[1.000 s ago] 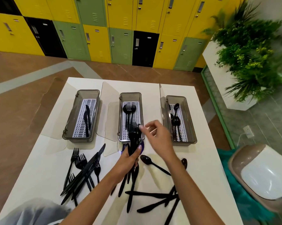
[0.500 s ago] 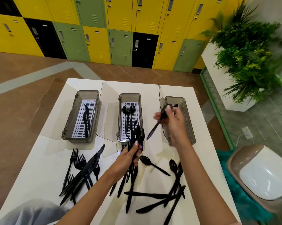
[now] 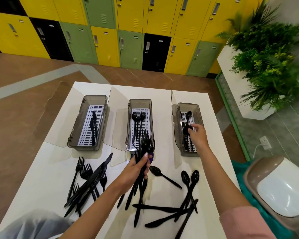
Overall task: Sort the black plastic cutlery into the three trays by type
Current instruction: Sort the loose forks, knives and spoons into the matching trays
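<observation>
Three grey trays stand in a row on the white table (image 3: 55,163). The left tray (image 3: 70,135) holds knives (image 3: 94,126), the middle tray (image 3: 139,100) holds forks (image 3: 138,116), and the right tray (image 3: 187,104) holds spoons (image 3: 188,114). My left hand (image 3: 136,171) grips an upright bundle of black cutlery (image 3: 144,144) just in front of the middle tray. Over the right tray, my right hand (image 3: 197,137) pinches a spoon (image 3: 185,129) that lies low inside it. Loose forks and knives (image 3: 88,183) lie at the front left, and loose spoons (image 3: 191,176) and knives (image 3: 157,208) at the front right.
Clear hinged lids (image 3: 110,118) stand open on the left side of each tray. A lidded bin (image 3: 281,187) sits to the right of the table, with a white planter of greenery (image 3: 265,69) behind it. Coloured lockers (image 3: 128,31) line the far wall.
My right hand drew a spoon from the bundle, carried it rightward and lowered it into the right tray. My left hand kept its bundle almost in place.
</observation>
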A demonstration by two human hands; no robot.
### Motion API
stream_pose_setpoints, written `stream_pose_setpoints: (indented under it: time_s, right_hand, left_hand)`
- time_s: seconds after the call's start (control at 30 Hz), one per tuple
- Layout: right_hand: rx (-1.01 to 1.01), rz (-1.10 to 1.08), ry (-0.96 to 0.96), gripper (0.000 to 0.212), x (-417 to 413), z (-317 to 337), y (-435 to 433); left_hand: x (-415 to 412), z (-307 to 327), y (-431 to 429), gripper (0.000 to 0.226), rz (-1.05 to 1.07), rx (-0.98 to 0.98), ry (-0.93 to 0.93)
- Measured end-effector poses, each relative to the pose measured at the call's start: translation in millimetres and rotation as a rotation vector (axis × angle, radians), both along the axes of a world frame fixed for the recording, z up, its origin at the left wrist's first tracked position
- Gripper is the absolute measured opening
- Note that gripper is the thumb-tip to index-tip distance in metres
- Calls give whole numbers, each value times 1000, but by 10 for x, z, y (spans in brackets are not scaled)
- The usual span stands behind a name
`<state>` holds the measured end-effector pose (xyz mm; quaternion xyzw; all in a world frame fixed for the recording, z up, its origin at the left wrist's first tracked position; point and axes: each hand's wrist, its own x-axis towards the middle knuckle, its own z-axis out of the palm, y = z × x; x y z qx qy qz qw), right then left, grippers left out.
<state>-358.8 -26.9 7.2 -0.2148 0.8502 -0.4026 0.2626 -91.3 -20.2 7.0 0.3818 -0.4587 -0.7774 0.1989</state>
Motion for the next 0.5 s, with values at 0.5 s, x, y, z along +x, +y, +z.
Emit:
stream_pose_setpoints:
  time_s: [0.5]
  right_hand:
    - [-193,543,236,34,1422,441,192]
  left_hand:
    - [47,61,16,14,44,-141,-85]
